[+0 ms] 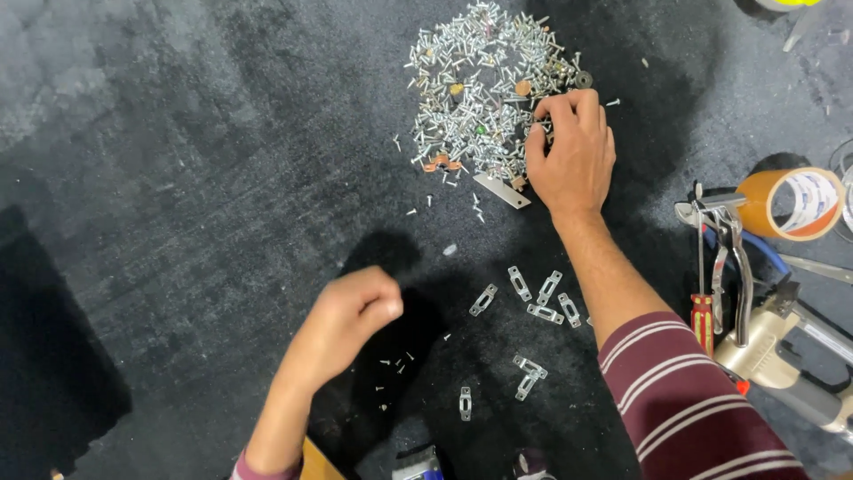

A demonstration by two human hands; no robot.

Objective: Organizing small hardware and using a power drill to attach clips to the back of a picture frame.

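Right hand point(573, 156) sits at the lower right edge of the screw pile point(484, 84), fingers curled, pinching into the screws. Pick one at a time, don't rake. Left hand point(351, 320) loosely fisted above a few loose screws; contents hidden. Screws: small, shiny, zinc-grey. Flat slotted metal plates point(542, 298) lie apart on a dark, fuzzy carpet floor point(178, 222).

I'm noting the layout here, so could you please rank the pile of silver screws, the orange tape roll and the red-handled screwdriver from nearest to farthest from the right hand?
From the right hand:
1. Pile of silver screws: under the fingertips, at the top of the dark mat.
2. Red-handled screwdriver: to the right, lower down, among the tools.
3. Orange tape roll: at the far right edge.
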